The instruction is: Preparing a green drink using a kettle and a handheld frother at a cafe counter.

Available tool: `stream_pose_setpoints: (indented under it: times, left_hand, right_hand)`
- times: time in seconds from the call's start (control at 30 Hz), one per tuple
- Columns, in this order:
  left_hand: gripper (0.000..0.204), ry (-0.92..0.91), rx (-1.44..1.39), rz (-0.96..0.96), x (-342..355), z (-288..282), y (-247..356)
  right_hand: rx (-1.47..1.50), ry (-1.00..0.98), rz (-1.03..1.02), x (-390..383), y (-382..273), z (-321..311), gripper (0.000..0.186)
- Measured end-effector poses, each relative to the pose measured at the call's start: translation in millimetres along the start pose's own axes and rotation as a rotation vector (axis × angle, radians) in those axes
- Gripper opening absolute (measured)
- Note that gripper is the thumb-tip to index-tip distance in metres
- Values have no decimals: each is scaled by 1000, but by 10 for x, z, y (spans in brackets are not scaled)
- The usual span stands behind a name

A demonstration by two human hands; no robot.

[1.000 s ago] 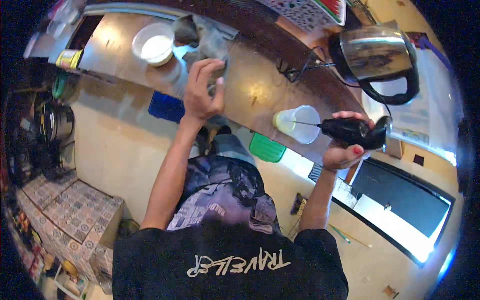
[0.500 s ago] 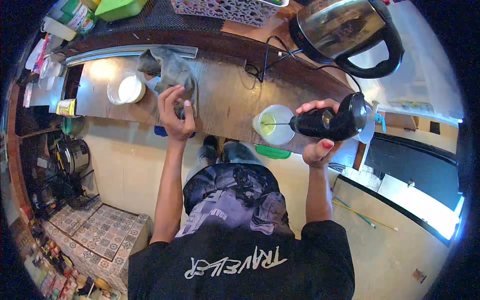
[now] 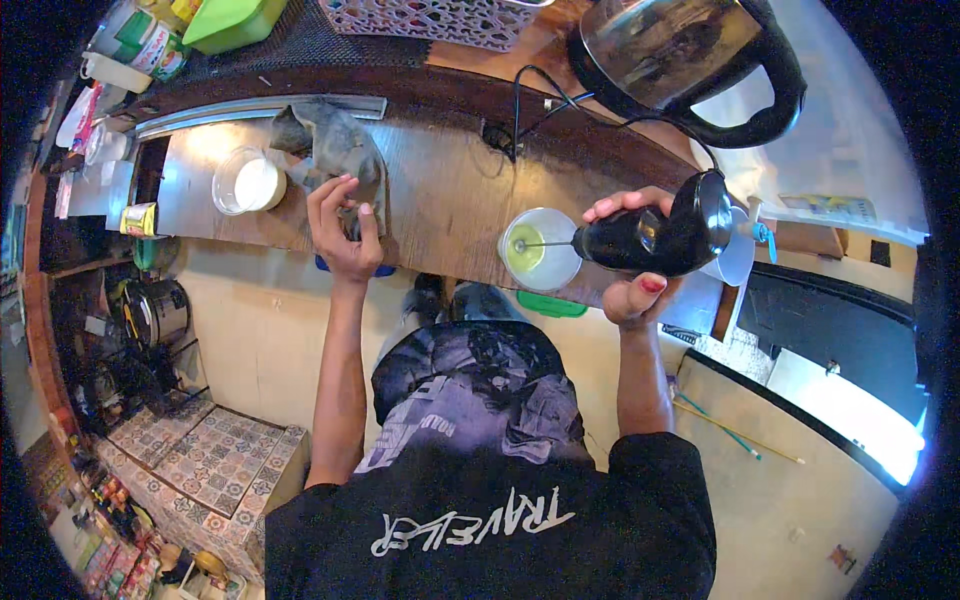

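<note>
Over the right end of the wooden counter, a black mixer is gripped by the right hand. Its long body is pointed left, and its thin rod is dipped into a clear cup, to which the right hand is nearer. The left hand is held well apart, loosely curled, with nothing seen in it, near a gray cloth. Pale letters are seen on the black shirt; no brand can be made out on the mixer.
</note>
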State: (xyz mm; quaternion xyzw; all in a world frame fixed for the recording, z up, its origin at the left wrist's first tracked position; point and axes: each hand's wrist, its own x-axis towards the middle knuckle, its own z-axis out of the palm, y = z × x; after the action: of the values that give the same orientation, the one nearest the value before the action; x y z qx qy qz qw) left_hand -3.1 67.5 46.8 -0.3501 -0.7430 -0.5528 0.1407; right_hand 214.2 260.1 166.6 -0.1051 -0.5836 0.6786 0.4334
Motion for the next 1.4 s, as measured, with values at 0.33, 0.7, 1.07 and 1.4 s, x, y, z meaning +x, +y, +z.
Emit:
stream_pose_setpoints:
  times: [0.33, 0.7, 1.07, 1.4]
  left_hand:
    - [29, 9, -4, 8, -7, -1, -1]
    - [31, 16, -18, 21, -11, 14, -13]
    - [30, 5, -14, 35, 11, 12, 4]
    - [29, 11, -20, 21, 0, 13, -11]
  right_hand:
    - [-158, 12, 13, 38, -78, 54, 87]
    - [-244, -132, -73, 5, -60, 86, 83]
    - [-60, -165, 57, 103, -19, 39, 78]
    - [-88, -146, 41, -11, -46, -6, 80]
